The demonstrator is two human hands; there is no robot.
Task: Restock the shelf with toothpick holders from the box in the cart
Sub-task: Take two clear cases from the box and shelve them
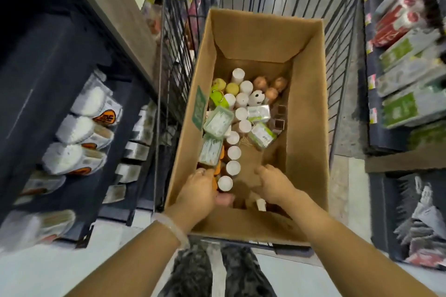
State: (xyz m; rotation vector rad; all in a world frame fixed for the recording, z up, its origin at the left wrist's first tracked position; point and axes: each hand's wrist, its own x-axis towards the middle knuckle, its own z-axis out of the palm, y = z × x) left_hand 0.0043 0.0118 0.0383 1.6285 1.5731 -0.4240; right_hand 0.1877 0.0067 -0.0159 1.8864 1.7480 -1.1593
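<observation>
An open cardboard box (306,113) stands in a wire cart (342,38). On its floor lie several white-capped cylindrical toothpick holders (234,152), green-labelled clear packs (218,122) and round animal-shaped holders (257,99). My left hand (200,188) reaches into the near end of the box, and its thumb and fingers curl round the nearest white-capped holder (225,183). My right hand (274,183) is also inside the box, back up, fingers pointing down at the floor. A small white piece (261,204) shows under its wrist. Whether that hand holds anything is hidden.
Dark shelves on the left (55,60) carry bagged white goods (79,128). Shelves on the right (376,128) hold green and red packs (405,108). The cart fills the narrow aisle between them, and pale floor (48,272) lies at my feet.
</observation>
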